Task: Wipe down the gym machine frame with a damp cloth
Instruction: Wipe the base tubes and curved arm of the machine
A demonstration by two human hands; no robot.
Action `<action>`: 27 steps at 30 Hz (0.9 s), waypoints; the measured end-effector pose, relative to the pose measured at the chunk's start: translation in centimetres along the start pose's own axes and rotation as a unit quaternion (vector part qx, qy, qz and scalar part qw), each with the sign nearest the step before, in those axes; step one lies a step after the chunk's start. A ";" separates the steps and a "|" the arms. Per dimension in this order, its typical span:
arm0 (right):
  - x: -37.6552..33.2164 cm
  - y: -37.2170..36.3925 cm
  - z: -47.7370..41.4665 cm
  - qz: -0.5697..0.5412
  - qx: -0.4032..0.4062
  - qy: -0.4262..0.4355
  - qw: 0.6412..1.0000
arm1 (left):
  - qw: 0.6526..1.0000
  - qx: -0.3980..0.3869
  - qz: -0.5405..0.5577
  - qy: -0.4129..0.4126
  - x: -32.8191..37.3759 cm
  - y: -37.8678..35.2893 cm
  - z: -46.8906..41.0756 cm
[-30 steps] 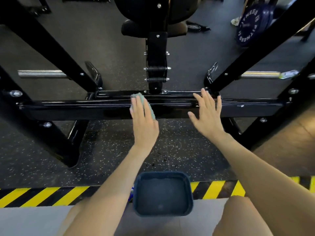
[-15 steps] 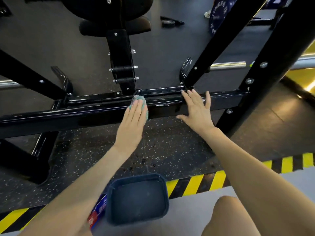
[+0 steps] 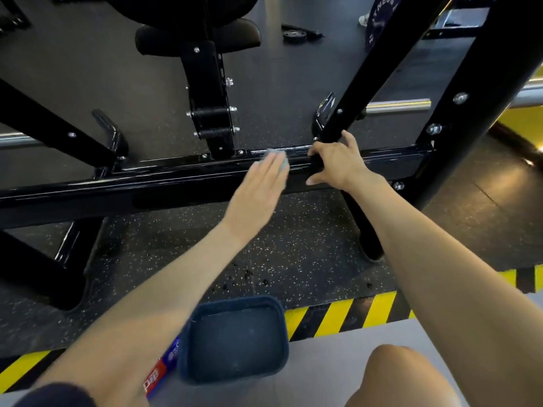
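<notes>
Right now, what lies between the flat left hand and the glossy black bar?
A teal cloth, under the left hand, on the glossy black bar; head view.

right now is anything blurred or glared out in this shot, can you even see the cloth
Head view: motion blur smears the left hand, so the cloth under it is only a soft teal edge; the right hand gripping the crossbar is sharper; glare streaks run along the glossy crossbar; the wide lens tilts the uprights.
</notes>
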State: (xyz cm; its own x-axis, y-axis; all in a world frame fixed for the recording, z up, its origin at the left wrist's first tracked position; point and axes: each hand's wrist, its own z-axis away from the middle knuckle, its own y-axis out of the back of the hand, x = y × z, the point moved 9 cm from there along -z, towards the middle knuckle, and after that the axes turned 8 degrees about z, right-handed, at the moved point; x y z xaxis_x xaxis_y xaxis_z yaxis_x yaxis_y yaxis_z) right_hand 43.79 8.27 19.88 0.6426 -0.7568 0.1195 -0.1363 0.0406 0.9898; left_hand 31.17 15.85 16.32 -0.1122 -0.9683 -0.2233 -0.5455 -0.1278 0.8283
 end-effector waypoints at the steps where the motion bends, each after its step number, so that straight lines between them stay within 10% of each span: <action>1: 0.0 0.2 0.0 0.005 0.003 -0.001 1.000 | 1.000 0.011 0.011 0.012 1.0 0.3 -1.6; 27: -0.2 0.0 -0.1 0.018 -0.006 0.012 1.000 | 0.970 -0.040 -0.110 -0.214 1.2 -1.8 1.0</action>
State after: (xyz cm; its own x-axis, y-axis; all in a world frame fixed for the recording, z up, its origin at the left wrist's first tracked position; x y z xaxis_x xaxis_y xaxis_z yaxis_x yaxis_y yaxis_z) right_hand 43.71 8.47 19.84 0.6552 -0.7389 0.1574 -0.1517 0.0754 0.9855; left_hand 31.21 15.19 14.02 -0.3438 -0.7402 -0.5779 -0.5303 -0.3548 0.7700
